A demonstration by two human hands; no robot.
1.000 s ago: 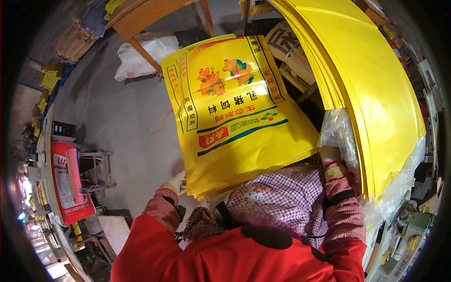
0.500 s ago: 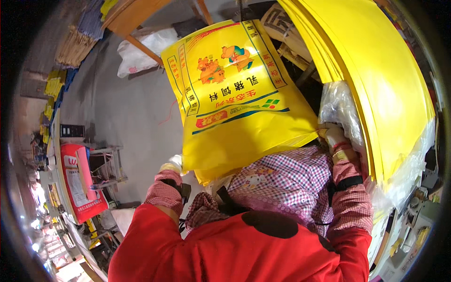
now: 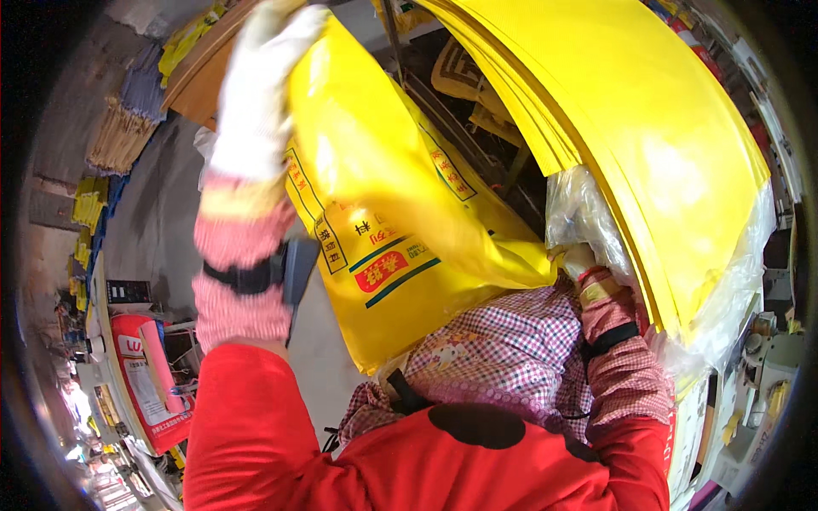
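Observation:
A yellow printed sack [image 3: 366, 213], flat and glossy, lies slanted across my lap and is bent along its length, so part of its print is hidden. My left hand [image 3: 264, 94], in a white glove and blurred by motion, is at the sack's far left edge, its fingers closed on that edge. At the sack's right corner, beside the stack, my right hand [image 3: 579, 260] pinches the yellow material. Checked cloth [image 3: 503, 341] covers my lap under the sack's near edge.
A tall stack of yellow sacks [image 3: 630, 128] with clear plastic wrap [image 3: 588, 204] stands close on my right. Wooden furniture [image 3: 200, 81] is at the far left. A red and white sack [image 3: 145, 375] and folded bundles [image 3: 132, 132] are along the left.
My left hand has moved from the sack's near left corner up to its far left edge. The sack has turned and buckled. My right hand stays at its right corner.

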